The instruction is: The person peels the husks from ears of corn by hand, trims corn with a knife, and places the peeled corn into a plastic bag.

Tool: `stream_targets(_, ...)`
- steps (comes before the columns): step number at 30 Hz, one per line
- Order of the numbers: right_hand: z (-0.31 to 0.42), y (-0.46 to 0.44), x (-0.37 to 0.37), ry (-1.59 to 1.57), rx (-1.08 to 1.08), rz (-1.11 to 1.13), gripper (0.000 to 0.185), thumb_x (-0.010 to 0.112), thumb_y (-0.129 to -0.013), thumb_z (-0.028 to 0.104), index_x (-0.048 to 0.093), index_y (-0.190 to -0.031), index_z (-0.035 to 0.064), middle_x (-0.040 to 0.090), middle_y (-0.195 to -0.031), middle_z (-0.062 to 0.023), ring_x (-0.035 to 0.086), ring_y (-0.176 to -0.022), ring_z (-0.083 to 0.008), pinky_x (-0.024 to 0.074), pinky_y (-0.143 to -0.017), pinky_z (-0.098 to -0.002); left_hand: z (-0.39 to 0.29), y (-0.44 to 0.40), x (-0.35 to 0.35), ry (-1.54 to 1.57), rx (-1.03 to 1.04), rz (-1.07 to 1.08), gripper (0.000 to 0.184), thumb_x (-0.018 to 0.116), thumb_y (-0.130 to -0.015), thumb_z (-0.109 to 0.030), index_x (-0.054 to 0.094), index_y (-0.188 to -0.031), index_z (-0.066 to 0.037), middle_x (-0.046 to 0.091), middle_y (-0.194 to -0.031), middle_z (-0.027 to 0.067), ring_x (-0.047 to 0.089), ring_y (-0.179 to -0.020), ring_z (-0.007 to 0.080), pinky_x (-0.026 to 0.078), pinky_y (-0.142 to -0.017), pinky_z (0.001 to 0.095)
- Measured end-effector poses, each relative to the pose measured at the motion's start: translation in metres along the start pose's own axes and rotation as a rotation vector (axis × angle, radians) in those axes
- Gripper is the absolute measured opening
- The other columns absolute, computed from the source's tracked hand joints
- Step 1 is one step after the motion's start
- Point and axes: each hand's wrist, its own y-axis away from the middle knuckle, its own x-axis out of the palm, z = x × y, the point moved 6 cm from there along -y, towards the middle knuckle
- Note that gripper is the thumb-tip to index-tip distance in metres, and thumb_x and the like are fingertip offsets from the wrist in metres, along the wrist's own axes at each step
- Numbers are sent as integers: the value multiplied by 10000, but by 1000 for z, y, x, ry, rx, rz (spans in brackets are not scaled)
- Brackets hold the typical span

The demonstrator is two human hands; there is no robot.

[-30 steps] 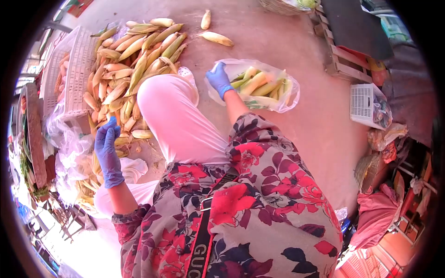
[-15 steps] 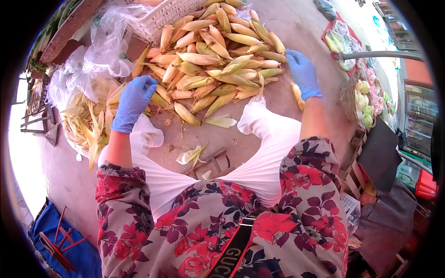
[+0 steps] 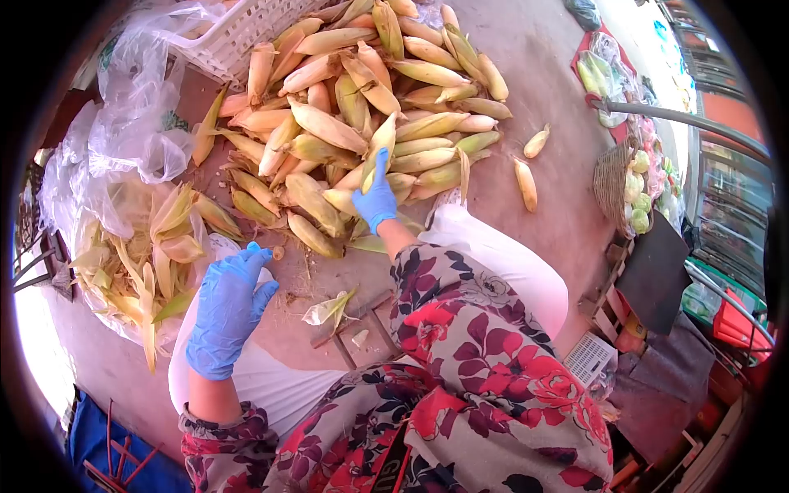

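Observation:
My right hand [image 3: 376, 197], in a blue glove, is at the front of a heap of corn ears [image 3: 329, 127]. Its fingers are closed on a pale green ear of corn [image 3: 385, 136] that points up and away; the palm side is partly hidden. Nearer to me, my left hand [image 3: 230, 308], also gloved, hovers above my left leg. It is empty, with the thumb apart from the bent fingers. A pile of stripped husks [image 3: 148, 263] lies on a plastic bag beside it.
Two loose ears, a short one [image 3: 537, 141] and a longer one [image 3: 526, 186], lie right of the heap. A white plastic crate [image 3: 238, 41] stands behind it. Clear plastic bags [image 3: 136, 115] are at left. A wicker basket [image 3: 611, 181] with round green vegetables stands at right.
My right hand has moved from the heap's right side to its front and taken hold of an ear. A second loose ear now shows at right. My left hand has drawn back toward me.

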Motion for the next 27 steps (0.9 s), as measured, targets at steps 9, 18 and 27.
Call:
stream_targets(9,-7,107,96,39,-85,304,970,612,-698,86,3,-1416,322,471,-1042,-251,540,-896,-427,446,-804,-468,-3,-18,14,20,-40,44,376,609,-792,-207,524,-1133,-74,575,-1057,142,529,-984,328,409,-846,396)
stream_targets(18,4,-6,-23,259,-540,-256,120,568,-744,166,634,-819,99,610,-906,-98,546,-842,-299,427,-766,-402,-21,-24,12,-4,45,-54,327,637,-736,-141,539,-1028,-30,593,-893,163,562,-827,342,443,-729,416)
stream_targets(27,-16,-112,-5,904,-606,-51,196,520,-762,127,627,-925,108,561,-1047,-92,545,-960,-269,419,-818,-390,1,-30,13,-24,-8,-9,326,642,-724,-151,537,-1009,-32,584,-883,149,564,-802,329,438,-705,415)
